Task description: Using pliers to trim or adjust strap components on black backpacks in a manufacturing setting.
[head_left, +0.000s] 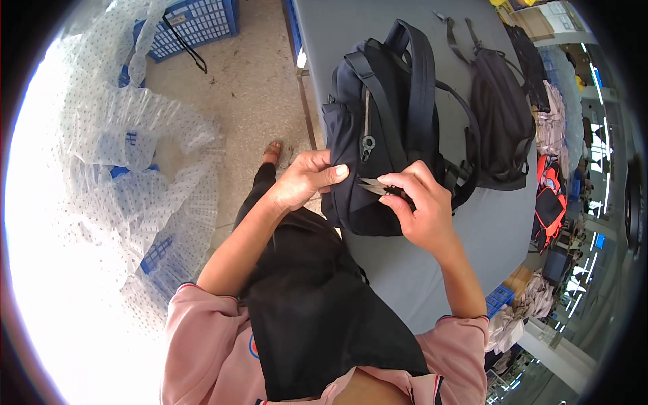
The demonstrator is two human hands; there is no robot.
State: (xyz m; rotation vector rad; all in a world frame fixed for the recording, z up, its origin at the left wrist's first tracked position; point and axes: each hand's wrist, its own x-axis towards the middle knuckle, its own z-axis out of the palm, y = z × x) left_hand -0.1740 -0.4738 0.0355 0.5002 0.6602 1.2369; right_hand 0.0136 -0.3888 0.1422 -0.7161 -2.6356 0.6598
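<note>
A dark backpack (347,145) lies on the grey table in front of me, its shoulder straps upward. My left hand (308,179) grips the near left side of the backpack, thumb on top and fingers tucked against the fabric. In my right hand (425,204) is a pair of thread snips (372,185), pinched between thumb and fingers. Their pointed blades are parted and sit close over the fabric, just right of my left thumb. A zipper with a ring-shaped pull (367,144) runs just beyond the blades. Whether a thread lies between the blades is too small to tell.
A second black backpack (501,115) rests on the grey table (405,277) to the right. Blue crates (192,30) stand on the floor at far left, beside draped dotted clear plastic sheeting (155,128). Past the table's right edge are an orange-and-black bag (550,206) and piled fabric.
</note>
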